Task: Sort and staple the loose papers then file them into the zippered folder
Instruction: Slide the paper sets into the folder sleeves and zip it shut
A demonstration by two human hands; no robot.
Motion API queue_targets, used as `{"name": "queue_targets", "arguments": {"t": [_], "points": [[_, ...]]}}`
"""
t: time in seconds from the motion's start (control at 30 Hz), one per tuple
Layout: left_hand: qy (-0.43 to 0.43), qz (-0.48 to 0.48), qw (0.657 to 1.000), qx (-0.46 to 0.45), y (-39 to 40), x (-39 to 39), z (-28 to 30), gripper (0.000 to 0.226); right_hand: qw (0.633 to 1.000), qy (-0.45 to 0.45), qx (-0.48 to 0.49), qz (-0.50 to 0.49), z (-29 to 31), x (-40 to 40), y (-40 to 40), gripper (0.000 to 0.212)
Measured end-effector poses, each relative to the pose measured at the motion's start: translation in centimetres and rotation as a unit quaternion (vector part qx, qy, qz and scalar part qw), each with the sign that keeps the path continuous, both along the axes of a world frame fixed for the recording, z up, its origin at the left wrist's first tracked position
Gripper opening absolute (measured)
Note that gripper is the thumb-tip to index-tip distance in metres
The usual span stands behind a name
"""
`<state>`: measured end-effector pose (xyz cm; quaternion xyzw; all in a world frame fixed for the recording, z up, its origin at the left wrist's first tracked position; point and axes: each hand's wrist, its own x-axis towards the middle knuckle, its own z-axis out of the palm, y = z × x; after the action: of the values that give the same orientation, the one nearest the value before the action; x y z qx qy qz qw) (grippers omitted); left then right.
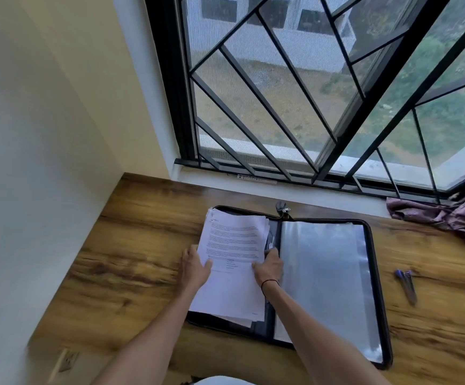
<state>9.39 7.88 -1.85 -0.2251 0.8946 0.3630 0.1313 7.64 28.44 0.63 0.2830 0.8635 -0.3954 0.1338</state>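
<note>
Both hands on the paper stack inside the open zippered folder

We see the left hand [195, 266] holding the stack of papers [232, 262] at its nine o'clock edge, thumb curled over the top sheet; the right hand [270, 266] pinches the three o'clock edge, thumb likewise on top. The stack lies on the left half of the zippered folder [375, 273], which rests open on the wooden desk [142, 245]; clear sleeves [325, 273] fill its right half. We find the printed text too blurred to read. A stapler [406, 284] sits at three o'clock, apart from the folder
</note>
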Motion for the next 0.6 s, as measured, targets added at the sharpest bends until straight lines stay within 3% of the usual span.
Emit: {"name": "queue_targets", "arguments": {"t": [0.37,0.47,0.6], "points": [[0.065,-0.049,0.995,-0.062,0.8,-2.8,0.9,0.089,0.995,0.047,0.067,0.06,0.0,-0.9,-0.3,0.027],[0.05,-0.057,0.994,-0.084,1.4,-3.0,0.8,0.092,0.996,0.044,0.07,0.045,0.7,-1.0,-0.6,0.036],[0.046,-0.048,0.993,-0.093,1.7,-3.0,0.9,0.091,0.992,0.072,0.088,0.061,1.3,-1.2,-0.4,0.029]]}}
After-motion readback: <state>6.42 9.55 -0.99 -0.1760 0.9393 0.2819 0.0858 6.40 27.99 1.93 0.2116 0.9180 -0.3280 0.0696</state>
